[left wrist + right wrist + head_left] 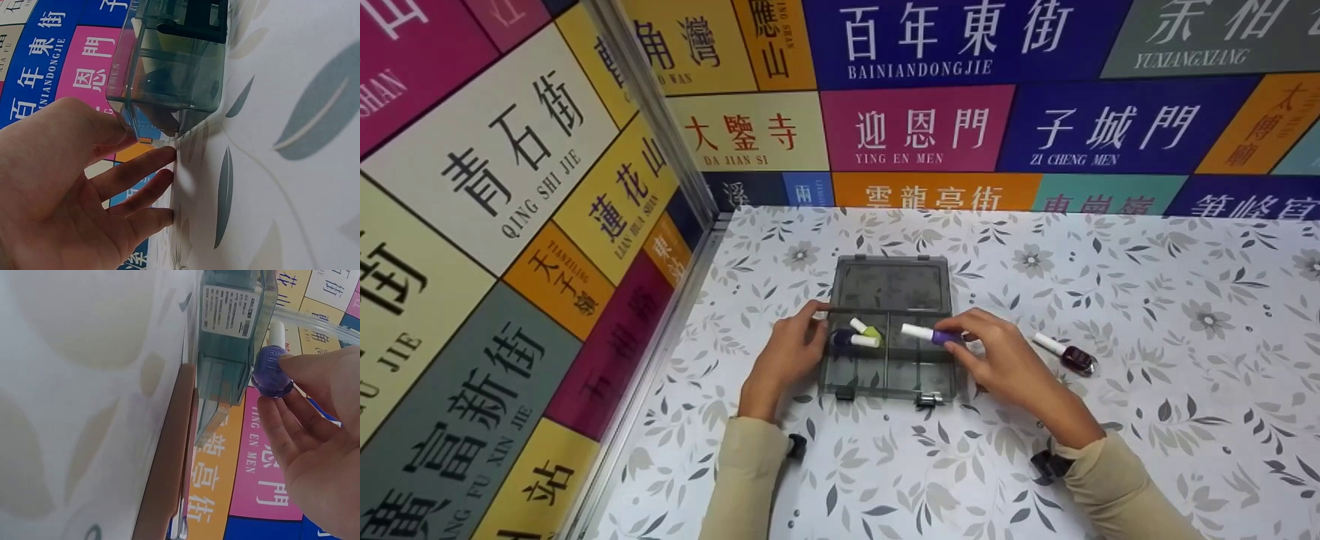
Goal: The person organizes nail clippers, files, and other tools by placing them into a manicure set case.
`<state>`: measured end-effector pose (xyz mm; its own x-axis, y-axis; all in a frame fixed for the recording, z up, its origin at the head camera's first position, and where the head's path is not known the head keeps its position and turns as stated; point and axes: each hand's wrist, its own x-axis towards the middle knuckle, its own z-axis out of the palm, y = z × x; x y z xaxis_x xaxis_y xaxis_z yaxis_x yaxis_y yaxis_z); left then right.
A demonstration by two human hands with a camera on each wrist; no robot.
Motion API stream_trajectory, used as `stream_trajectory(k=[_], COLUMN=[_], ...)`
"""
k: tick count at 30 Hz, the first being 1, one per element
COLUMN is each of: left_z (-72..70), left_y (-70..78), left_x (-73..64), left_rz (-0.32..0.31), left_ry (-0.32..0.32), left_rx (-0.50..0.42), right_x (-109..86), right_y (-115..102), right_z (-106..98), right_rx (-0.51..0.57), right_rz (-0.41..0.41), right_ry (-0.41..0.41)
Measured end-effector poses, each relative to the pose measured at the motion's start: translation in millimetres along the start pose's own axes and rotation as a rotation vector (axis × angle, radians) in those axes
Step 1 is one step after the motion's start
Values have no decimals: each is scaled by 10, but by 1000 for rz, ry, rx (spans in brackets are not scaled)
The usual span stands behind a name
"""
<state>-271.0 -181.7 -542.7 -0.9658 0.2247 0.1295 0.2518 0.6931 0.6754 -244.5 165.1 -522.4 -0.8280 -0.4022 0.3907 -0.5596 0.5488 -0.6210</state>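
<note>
A translucent grey divided plastic box [855, 375] lies on the table with its lid [892, 285] folded back. Its back left compartment holds a yellow-green nail polish bottle [872, 332] and a dark blue one [842, 339], both white-capped. My left hand [789, 349] touches the box's left side near the hinge; in the left wrist view the thumb meets the box and the other fingers extend beside it. Between thumb and fingers, my right hand [997, 349] pinches a purple nail polish bottle [271, 370] over the back right compartment, its white cap pointing left.
To the right of my right hand, a dark red nail polish bottle [1078, 360] with a white cap lies on the patterned tablecloth [1185, 450]. Panels with printed characters [915, 127] stand behind and to the left. Two black latches sit on the box's front edge.
</note>
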Motion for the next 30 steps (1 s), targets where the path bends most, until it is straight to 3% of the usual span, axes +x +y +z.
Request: stream_trajectory(k=[15,30], left_z=[-2,-1], left_y=[2,-3], left_x=[-4,0], left_rz=[17,10], left_ry=[22,-4], left_rx=[18,8], right_x=[10,-6], right_y=[-57,-41], right_z=[111,92], right_rx=[-85,-38], right_rz=[-14,-8], right_ry=[-27,-79])
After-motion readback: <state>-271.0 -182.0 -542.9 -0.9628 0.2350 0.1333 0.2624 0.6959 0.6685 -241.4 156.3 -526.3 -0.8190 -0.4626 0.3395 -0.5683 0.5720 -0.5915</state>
